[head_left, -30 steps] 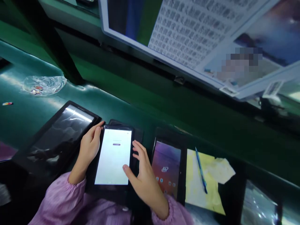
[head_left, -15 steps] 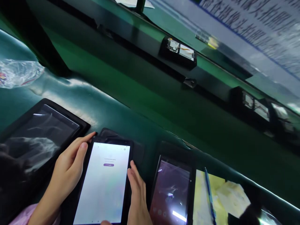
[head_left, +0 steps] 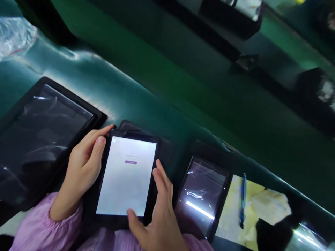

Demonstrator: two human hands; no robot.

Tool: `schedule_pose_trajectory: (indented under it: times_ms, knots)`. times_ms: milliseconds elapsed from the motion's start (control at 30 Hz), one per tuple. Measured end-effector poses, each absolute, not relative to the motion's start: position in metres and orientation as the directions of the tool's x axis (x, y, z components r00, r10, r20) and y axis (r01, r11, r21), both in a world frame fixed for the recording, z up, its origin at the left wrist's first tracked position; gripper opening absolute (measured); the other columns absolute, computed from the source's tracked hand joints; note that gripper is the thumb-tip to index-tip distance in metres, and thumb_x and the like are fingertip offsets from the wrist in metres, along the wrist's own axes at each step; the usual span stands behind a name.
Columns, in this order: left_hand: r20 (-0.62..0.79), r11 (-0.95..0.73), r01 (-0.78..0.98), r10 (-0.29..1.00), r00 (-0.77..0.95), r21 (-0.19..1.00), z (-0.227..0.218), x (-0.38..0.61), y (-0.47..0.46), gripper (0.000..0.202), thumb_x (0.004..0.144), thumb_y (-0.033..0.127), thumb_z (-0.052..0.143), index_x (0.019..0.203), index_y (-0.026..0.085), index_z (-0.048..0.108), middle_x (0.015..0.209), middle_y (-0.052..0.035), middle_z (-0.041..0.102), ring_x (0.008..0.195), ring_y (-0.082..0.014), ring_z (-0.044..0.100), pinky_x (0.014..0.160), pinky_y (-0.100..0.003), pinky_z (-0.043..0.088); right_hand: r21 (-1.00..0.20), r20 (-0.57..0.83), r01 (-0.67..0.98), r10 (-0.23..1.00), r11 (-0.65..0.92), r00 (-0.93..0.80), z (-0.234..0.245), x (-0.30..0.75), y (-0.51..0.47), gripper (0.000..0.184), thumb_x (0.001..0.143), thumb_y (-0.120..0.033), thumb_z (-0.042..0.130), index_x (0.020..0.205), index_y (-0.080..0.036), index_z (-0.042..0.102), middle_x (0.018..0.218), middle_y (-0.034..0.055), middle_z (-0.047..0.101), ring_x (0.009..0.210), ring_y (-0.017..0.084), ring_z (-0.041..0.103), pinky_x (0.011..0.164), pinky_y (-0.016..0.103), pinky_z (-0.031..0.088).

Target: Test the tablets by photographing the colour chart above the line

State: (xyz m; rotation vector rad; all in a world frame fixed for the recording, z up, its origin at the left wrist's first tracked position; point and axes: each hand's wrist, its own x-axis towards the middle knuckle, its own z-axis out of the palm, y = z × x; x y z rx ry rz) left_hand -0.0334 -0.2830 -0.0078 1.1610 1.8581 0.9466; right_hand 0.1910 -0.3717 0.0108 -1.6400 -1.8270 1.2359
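A black tablet (head_left: 123, 188) with a lit, mostly white screen and a small purple button lies tilted in front of me. My left hand (head_left: 85, 164) grips its upper left edge, the index finger reaching the top corner and the thumb along the side. Beside the lower right edge is my right hand (head_left: 159, 205), fingers stretched and spread. Its thumb is over the bottom of the screen. A dark flat piece (head_left: 136, 126) shows behind the tablet's top edge.
Left lies a larger dark tablet (head_left: 49, 129) under clear film. A film-covered tablet (head_left: 201, 195) sits right, then yellowish paper (head_left: 230, 212) with a blue pen (head_left: 243, 198). A plastic bag (head_left: 15, 36) is far left. A black box (head_left: 232, 15) stands on the rear ledge.
The view has tipped and shifted, so the tablets appear higher and the sign has left the picture. My right thumb has moved over the lower screen. The screen's content looks alike.
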Motion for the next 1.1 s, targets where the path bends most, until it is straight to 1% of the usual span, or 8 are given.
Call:
schedule_pose_trajectory:
  times_ms: [100, 167, 300, 533, 733, 867, 1000, 1100]
  knots:
    - [-0.182, 0.298, 0.412, 0.937, -0.298, 0.861, -0.006, -0.034, -0.282, 0.04, 0.107, 0.046, 0.052, 0.135, 0.03, 0.074, 0.077, 0.0015, 0.054, 0.076, -0.018, 0.057, 0.099, -0.038, 0.049, -0.791, -0.294, 0.603, 0.928, -0.102, -0.229, 0.019, 0.192, -0.366, 0.09, 0.099, -0.018, 0.058, 0.17, -0.034, 0.004, 0.179, 0.0105, 0.018, 0.162, 0.038, 0.029, 0.121, 0.066, 0.047]
    - [-0.172, 0.285, 0.425, 0.943, -0.284, 0.859, -0.005, -0.034, -0.282, 0.039, 0.108, 0.043, 0.051, 0.137, 0.029, 0.073, 0.077, 0.002, 0.052, 0.074, -0.0162, 0.053, 0.098, -0.036, 0.049, -0.793, -0.308, 0.596, 0.927, -0.126, -0.214, 0.021, 0.192, -0.365, 0.086, 0.101, -0.022, 0.056, 0.17, -0.034, 0.005, 0.179, 0.0099, 0.019, 0.162, 0.038, 0.03, 0.12, 0.066, 0.048]
    - [-0.154, 0.26, 0.434, 0.952, -0.263, 0.863, -0.004, -0.034, -0.283, 0.039, 0.108, 0.042, 0.051, 0.137, 0.028, 0.073, 0.08, 0.0015, 0.055, 0.076, -0.0149, 0.054, 0.097, -0.033, 0.049, -0.775, -0.33, 0.617, 0.92, -0.136, -0.211, 0.023, 0.19, -0.364, 0.094, 0.096, -0.028, 0.067, 0.168, -0.037, 0.007, 0.179, 0.0081, 0.017, 0.162, 0.041, 0.028, 0.121, 0.07, 0.046]
    - [-0.151, 0.26, 0.427, 0.95, -0.272, 0.866, -0.004, -0.035, -0.281, 0.039, 0.108, 0.041, 0.052, 0.138, 0.027, 0.073, 0.081, 0.0008, 0.057, 0.079, -0.0155, 0.057, 0.097, -0.033, 0.049, -0.766, -0.36, 0.631, 0.894, -0.12, -0.268, 0.03, 0.194, -0.36, 0.104, 0.088, -0.008, 0.062, 0.169, -0.039, 0.005, 0.18, 0.0072, 0.013, 0.163, 0.042, 0.027, 0.119, 0.07, 0.049]
    - [-0.157, 0.257, 0.428, 0.954, -0.255, 0.867, -0.004, -0.035, -0.282, 0.039, 0.108, 0.041, 0.051, 0.137, 0.027, 0.072, 0.089, -0.0007, 0.061, 0.083, -0.0166, 0.059, 0.096, -0.033, 0.049, -0.769, -0.361, 0.628, 0.891, -0.118, -0.274, 0.029, 0.197, -0.359, 0.103, 0.088, -0.013, 0.066, 0.169, -0.041, 0.008, 0.181, 0.0059, 0.012, 0.162, 0.043, 0.028, 0.115, 0.069, 0.053]
    - [-0.166, 0.259, 0.396, 0.953, -0.253, 0.881, -0.005, -0.037, -0.284, 0.039, 0.108, 0.042, 0.052, 0.138, 0.027, 0.072, 0.086, 0.0003, 0.058, 0.077, -0.0159, 0.055, 0.088, -0.031, 0.048, -0.79, -0.321, 0.606, 0.907, -0.097, -0.274, 0.026, 0.198, -0.36, 0.099, 0.09, -0.017, 0.067, 0.168, -0.038, 0.01, 0.18, 0.0091, 0.016, 0.161, 0.043, 0.03, 0.118, 0.07, 0.049]
    - [-0.209, 0.284, 0.268, 0.938, -0.275, 0.921, -0.005, -0.037, -0.285, 0.038, 0.106, 0.042, 0.056, 0.137, 0.03, 0.073, 0.074, 0.0029, 0.051, 0.064, -0.0133, 0.045, 0.074, -0.029, 0.046, -0.832, -0.257, 0.551, 0.924, -0.062, -0.283, 0.021, 0.199, -0.361, 0.094, 0.093, -0.022, 0.068, 0.168, -0.037, 0.013, 0.179, 0.0097, 0.018, 0.162, 0.041, 0.029, 0.123, 0.07, 0.042]
    - [-0.242, 0.301, 0.164, 0.921, -0.305, 0.939, -0.003, -0.037, -0.286, 0.035, 0.102, 0.04, 0.062, 0.131, 0.031, 0.077, 0.076, 0.0019, 0.057, 0.061, -0.0123, 0.043, 0.063, -0.027, 0.042, -0.87, -0.215, 0.488, 0.946, -0.072, -0.244, 0.02, 0.198, -0.362, 0.087, 0.095, -0.024, 0.067, 0.166, -0.037, 0.019, 0.177, 0.0093, 0.024, 0.159, 0.037, 0.035, 0.124, 0.065, 0.043]
